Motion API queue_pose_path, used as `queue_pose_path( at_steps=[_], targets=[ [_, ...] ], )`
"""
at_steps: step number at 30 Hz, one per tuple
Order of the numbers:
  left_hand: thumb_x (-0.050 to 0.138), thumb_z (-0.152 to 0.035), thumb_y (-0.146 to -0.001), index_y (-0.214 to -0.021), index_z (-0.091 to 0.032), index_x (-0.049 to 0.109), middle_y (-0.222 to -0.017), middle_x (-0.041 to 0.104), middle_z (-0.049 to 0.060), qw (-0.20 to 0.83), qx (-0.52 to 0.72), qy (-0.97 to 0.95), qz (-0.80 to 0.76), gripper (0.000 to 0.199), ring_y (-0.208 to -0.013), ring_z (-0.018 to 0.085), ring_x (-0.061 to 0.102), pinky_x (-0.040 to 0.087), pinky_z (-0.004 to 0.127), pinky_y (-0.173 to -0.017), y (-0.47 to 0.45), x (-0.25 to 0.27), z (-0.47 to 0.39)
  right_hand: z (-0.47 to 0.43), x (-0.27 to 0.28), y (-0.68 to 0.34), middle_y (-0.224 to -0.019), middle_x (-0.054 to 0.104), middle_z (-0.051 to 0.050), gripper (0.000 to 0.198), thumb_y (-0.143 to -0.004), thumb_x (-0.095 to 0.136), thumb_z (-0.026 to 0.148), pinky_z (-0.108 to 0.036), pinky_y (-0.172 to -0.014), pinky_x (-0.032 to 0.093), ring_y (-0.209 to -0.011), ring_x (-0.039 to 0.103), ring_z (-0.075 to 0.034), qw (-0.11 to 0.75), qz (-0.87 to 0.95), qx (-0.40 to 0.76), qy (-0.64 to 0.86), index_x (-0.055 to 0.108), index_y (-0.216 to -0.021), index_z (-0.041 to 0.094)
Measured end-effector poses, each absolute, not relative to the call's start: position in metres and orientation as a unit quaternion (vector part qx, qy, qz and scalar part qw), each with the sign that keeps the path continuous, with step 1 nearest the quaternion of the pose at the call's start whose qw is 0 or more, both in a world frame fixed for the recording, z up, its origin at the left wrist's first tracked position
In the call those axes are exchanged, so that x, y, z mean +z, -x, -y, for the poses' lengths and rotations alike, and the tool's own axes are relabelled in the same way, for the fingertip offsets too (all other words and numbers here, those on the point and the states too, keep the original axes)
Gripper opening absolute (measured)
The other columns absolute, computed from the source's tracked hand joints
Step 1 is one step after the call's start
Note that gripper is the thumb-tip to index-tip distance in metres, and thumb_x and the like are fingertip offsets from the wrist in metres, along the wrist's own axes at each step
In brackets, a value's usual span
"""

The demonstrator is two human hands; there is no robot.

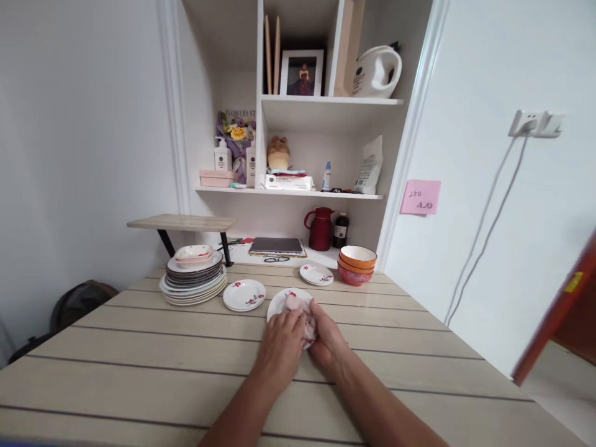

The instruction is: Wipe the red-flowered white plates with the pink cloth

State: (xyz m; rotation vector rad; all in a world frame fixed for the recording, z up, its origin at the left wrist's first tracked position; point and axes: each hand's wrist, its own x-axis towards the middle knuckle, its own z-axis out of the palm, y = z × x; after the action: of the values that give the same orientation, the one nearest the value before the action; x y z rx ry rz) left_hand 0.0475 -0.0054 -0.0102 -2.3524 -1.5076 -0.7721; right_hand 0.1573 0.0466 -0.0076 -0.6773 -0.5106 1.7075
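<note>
A white plate with red flowers (276,304) is in front of me at the middle of the table. My right hand (327,337) grips its right edge, thumb on the upper side. A crumpled pale pink cloth (298,303) lies on the plate's face. My left hand (282,340) is closed over the cloth and presses it against the plate; its fingertips are partly hidden in the folds. Beyond, to the left, rest small flowered plates (244,294). More small flowered plates (316,274) sit farther back, slightly right.
A tall stack of plates (193,288) topped by small dishes stands at the left, near a raised wooden shelf (181,222). Stacked bowls (356,266) stand at the right. Behind are a red jug (320,230), a dark bottle (341,231) and a laptop (276,246).
</note>
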Motion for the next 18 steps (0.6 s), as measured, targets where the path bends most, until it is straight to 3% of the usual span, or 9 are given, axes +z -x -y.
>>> queue_pose_path(
  at_steps=[4,7,12,15,18],
  targets=[
    [0.054,-0.020,-0.090,-0.138,-0.024,0.047,-0.140,0.054,0.004,0.146,-0.263,0.781,0.547,0.049,-0.127,0.025,0.047,0.037,0.049,-0.107,-0.048,-0.015,0.001,-0.046,-0.007,-0.156,-0.085,0.076,-0.008,0.022,-0.094,0.052,0.031,-0.029,-0.067,0.056,-0.070,0.071,-0.018,0.570,0.226,0.732,0.296,0.065,-0.101,0.014],
    [0.054,-0.021,-0.090,-0.134,-0.020,0.051,-0.136,0.056,0.009,0.159,-0.251,0.736,0.609,0.044,-0.120,0.028,0.052,0.041,0.052,-0.101,-0.046,-0.009,0.004,-0.045,-0.007,-0.156,-0.089,0.076,-0.009,0.030,-0.095,0.048,0.035,-0.034,-0.068,0.057,-0.072,0.071,-0.021,0.563,0.223,0.744,0.282,0.063,-0.109,0.013],
    [0.054,-0.023,-0.089,-0.125,-0.014,0.058,-0.125,0.062,0.012,0.144,-0.232,0.742,0.613,0.038,-0.111,0.029,0.055,0.047,0.046,-0.091,-0.043,0.000,0.010,-0.045,-0.005,-0.158,-0.092,0.076,-0.010,0.034,-0.095,0.049,0.037,-0.038,-0.078,0.056,-0.078,0.072,-0.023,0.559,0.208,0.748,0.290,0.062,-0.114,0.013],
    [0.051,-0.019,-0.089,-0.128,-0.017,0.057,-0.128,0.060,0.010,0.134,-0.246,0.769,0.575,0.039,-0.114,0.027,0.054,0.046,0.044,-0.095,-0.045,-0.005,0.008,-0.045,-0.005,-0.158,-0.093,0.076,-0.011,0.032,-0.094,0.050,0.036,-0.036,-0.078,0.056,-0.080,0.072,-0.023,0.569,0.211,0.740,0.291,0.063,-0.111,0.012],
    [0.046,-0.008,-0.086,-0.138,-0.021,0.047,-0.139,0.053,0.007,0.141,-0.250,0.809,0.514,0.054,-0.125,0.025,0.048,0.040,0.044,-0.104,-0.048,-0.017,0.003,-0.045,-0.007,-0.158,-0.089,0.076,-0.009,0.025,-0.092,0.055,0.033,-0.033,-0.074,0.057,-0.077,0.072,-0.021,0.573,0.210,0.732,0.303,0.065,-0.105,0.014]
  ],
)
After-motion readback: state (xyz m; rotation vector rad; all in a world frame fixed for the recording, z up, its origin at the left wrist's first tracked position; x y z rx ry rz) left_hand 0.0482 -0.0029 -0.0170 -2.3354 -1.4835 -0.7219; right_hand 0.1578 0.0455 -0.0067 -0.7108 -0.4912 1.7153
